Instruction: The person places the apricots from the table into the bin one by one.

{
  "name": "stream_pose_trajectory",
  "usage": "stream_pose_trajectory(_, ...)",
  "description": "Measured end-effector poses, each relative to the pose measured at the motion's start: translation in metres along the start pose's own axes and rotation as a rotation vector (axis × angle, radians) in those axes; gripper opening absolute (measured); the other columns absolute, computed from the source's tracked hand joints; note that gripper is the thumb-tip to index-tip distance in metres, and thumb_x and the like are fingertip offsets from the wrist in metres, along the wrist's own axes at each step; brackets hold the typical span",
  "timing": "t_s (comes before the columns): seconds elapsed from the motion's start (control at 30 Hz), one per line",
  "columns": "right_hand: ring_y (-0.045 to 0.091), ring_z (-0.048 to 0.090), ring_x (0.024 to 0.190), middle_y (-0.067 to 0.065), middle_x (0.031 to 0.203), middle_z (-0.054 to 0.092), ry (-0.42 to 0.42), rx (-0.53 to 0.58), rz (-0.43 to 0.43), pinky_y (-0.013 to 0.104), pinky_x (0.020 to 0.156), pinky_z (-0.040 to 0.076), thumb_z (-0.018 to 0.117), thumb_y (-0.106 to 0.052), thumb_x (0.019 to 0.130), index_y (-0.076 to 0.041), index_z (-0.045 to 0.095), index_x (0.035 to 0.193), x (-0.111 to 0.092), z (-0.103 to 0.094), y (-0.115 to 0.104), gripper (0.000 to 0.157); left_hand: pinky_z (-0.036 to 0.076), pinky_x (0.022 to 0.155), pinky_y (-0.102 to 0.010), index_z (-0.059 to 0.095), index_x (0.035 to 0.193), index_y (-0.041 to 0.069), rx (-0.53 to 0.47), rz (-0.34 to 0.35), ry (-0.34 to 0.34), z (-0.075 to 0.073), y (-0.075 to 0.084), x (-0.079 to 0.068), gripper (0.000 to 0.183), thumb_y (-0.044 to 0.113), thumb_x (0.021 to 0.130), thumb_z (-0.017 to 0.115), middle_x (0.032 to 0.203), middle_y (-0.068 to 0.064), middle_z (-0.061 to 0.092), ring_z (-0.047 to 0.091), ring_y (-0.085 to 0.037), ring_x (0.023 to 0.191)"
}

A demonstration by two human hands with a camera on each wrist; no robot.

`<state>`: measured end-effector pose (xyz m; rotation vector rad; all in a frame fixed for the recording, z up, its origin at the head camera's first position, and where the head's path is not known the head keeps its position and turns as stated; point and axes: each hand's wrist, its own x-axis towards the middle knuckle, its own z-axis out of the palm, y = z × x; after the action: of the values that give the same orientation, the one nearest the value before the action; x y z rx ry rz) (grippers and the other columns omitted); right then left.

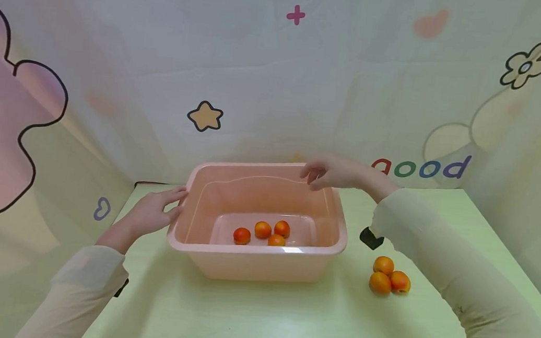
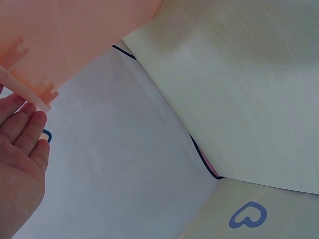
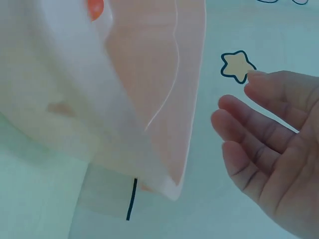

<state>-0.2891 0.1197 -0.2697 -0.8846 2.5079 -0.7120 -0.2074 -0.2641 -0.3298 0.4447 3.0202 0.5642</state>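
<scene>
A pink plastic basin (image 1: 264, 265) stands on the table with several small round orange-red fruits (image 1: 263, 230) on its floor. My left hand (image 1: 154, 210) touches the basin's left rim. In the left wrist view, the fingers of that hand (image 2: 22, 149) lie at the underside of the rim (image 2: 27, 94); the thumb is hidden there. Over the basin's back right corner hovers my right hand (image 1: 329, 172), fingers loosely bent and holding nothing. The right wrist view shows the same hand (image 3: 269, 144) empty, apart from the basin wall (image 3: 192, 99).
Three more orange fruits (image 1: 381, 283) sit clustered on the table, right of the basin and beneath my right forearm. A black patch (image 1: 371, 238) lies near the right sleeve. Behind the pale green table (image 1: 260, 320) hangs a printed cloth (image 1: 267, 74).
</scene>
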Motion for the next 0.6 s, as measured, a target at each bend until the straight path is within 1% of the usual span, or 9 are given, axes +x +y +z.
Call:
stream_pose_trajectory(0.17, 0.02, 0.055, 0.087, 0.008, 0.095, 0.06, 0.095, 0.022, 0.003, 0.032, 0.078, 0.051, 0.059, -0.012, 0.083, -0.004, 0.057, 0.111, -0.018, 0.003, 0.017, 0.029, 0.033, 0.094, -0.058, 0.039, 0.132, 0.002, 0.005, -0.004, -0.002, 0.001, -0.001, 0.001, 0.048, 0.021, 0.089, 0.048, 0.138, -0.019, 0.035, 0.036, -0.043, 0.121)
stream_pose_trajectory(0.3, 0.021, 0.056, 0.086, 0.007, 0.095, 0.06, 0.138, 0.047, 0.026, 0.033, 0.077, 0.051, 0.059, -0.013, 0.083, -0.005, 0.057, 0.11, -0.031, 0.004, 0.032, 0.029, 0.033, 0.093, -0.058, 0.038, 0.133, 0.002, 0.001, -0.014, -0.009, 0.001, -0.001, 0.001, 0.048, 0.021, 0.089, 0.048, 0.139, -0.018, 0.035, 0.036, -0.043, 0.122)
stream_pose_trajectory(0.47, 0.021, 0.056, 0.089, 0.008, 0.099, 0.06, 0.168, 0.079, 0.054, 0.035, 0.078, 0.051, 0.058, -0.014, 0.083, -0.007, 0.057, 0.11, -0.047, 0.004, 0.05, 0.028, 0.034, 0.093, -0.058, 0.037, 0.133, 0.002, 0.001, -0.014, -0.01, 0.001, -0.001, 0.001, 0.049, 0.021, 0.089, 0.047, 0.139, -0.018, 0.035, 0.036, -0.042, 0.122)
stream_pose_trajectory(0.6, 0.021, 0.057, 0.091, 0.01, 0.104, 0.059, 0.156, 0.089, 0.081, 0.038, 0.08, 0.05, 0.058, -0.016, 0.083, -0.006, 0.055, 0.112, -0.061, 0.006, 0.062, 0.031, 0.034, 0.093, -0.058, 0.037, 0.133, 0.002, 0.001, -0.007, -0.006, 0.002, -0.001, 0.001, 0.049, 0.021, 0.089, 0.048, 0.139, -0.018, 0.035, 0.037, -0.042, 0.121)
